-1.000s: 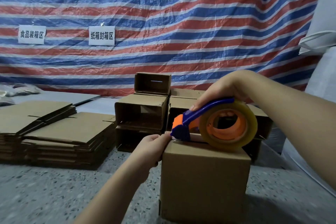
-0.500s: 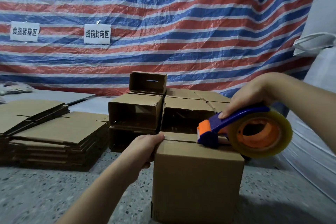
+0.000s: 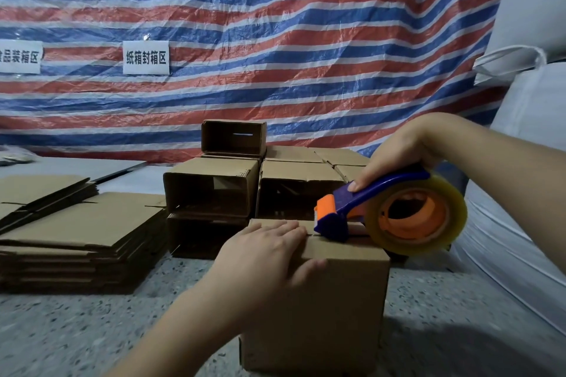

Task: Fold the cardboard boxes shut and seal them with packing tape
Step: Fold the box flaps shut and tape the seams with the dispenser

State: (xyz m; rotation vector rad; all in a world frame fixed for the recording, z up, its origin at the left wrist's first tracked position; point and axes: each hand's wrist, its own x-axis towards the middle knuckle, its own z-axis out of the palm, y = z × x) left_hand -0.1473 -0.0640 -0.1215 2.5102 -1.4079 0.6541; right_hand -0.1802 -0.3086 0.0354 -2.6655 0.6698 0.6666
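The left hand [image 3: 269, 249] now lies flat on the box [image 3: 315, 300] top, no longer gripping its corner. The right hand [image 3: 398, 156] grips the dispenser [image 3: 389, 211], now nearer the box's right edge.

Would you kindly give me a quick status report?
Left hand flat on box top. Right hand grips tape dispenser at seam. Nothing in the way.

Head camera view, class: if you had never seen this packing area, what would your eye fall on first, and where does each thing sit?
First comes the blue and orange tape dispenser, gripped by the right hand on top of the closed cardboard box in the foreground. The left hand lies flat on that box's top, left of the dispenser. Behind hangs a red, white and blue striped tarp, with flattened cartons stacked at left.
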